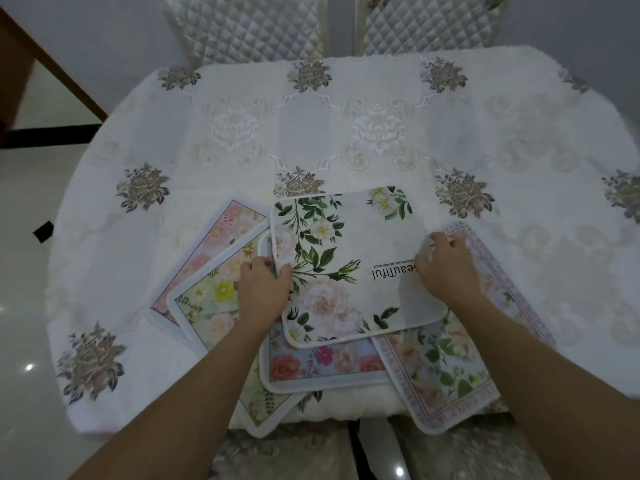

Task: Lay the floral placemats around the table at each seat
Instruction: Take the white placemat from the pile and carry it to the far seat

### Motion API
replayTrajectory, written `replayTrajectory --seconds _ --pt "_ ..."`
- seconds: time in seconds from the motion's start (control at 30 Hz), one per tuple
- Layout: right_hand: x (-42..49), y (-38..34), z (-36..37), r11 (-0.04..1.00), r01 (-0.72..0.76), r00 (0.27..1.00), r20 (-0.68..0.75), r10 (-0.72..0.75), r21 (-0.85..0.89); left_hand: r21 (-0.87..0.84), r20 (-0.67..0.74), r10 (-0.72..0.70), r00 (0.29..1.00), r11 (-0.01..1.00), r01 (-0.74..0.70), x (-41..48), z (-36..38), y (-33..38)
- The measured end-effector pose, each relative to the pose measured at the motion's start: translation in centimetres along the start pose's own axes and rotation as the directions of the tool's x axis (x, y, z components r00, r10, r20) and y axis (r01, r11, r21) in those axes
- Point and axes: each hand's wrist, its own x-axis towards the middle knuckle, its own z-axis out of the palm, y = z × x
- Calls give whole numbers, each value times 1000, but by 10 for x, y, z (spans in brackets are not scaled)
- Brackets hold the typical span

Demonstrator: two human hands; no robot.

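Head view. The top placemat [349, 258], white with green leaves, pale roses and the word "Beautiful", is lying on a loose fan of four other floral placemats. The fan is sitting at the near edge of the table [104, 271], which is wearing a white embroidered tablecloth [346, 109]. The left hand [265, 289] is gripping the top placemat's left edge, thumb above and fingers curled round the rim. The right hand [446, 265] is gripping its right edge with curled, slightly blurred fingers. Showing beneath are:
- a pink-bordered placemat [214, 240] at far left;
- a yellow-flowered placemat [207, 299] overlapping it;
- a blue rose placemat [325, 365] nearest the person;
- a lavender-bordered placemat [450, 368] at right, overhanging the near edge.

Quilted chairs [249, 26] are standing at the far side.
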Motion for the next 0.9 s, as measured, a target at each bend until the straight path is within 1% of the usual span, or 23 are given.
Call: replayTrajectory --seconds 0.07,0.13,0.2,0.3,0.33,0.5,0.63,0.73,0.83,0.9 --pt "4 0 2 999 -48 998 53 46 26 -11 4 -5 1000 1000 5 3 4 1" --pt "6 -2 3 987 -126 990 80 118 104 -24 15 -38 999 999 38 7 9 1" --pt "8 -3 3 963 -169 984 94 152 208 -75 50 -62 997 995 66 8 12 3" --pt "8 -4 2 890 -220 972 169 165 400 -106 78 19 997 994 -11 3 13 6" --pt "7 -4 2 871 -217 971 186 148 441 -128 80 30 996 992 -20 1 13 7" --pt "-8 -8 -11 853 -129 986 159 55 506 -329 110 12 994 944 25 -14 -2 14" --pt "-22 -18 -34 847 -31 997 78 -12 530 -413 37 24 999 911 -7 -29 -30 25" --pt "-37 -23 -55 826 34 998 18 -53 563 -405 -34 73 997 911 -80 -40 -57 33" --pt "-56 -32 -79 750 96 995 -52 -81 655 -376 -114 164 980 906 -195 -47 -80 36" --pt "-68 -38 -96 716 123 992 -85 -89 687 -389 -135 200 970 890 -237 -52 -91 40"
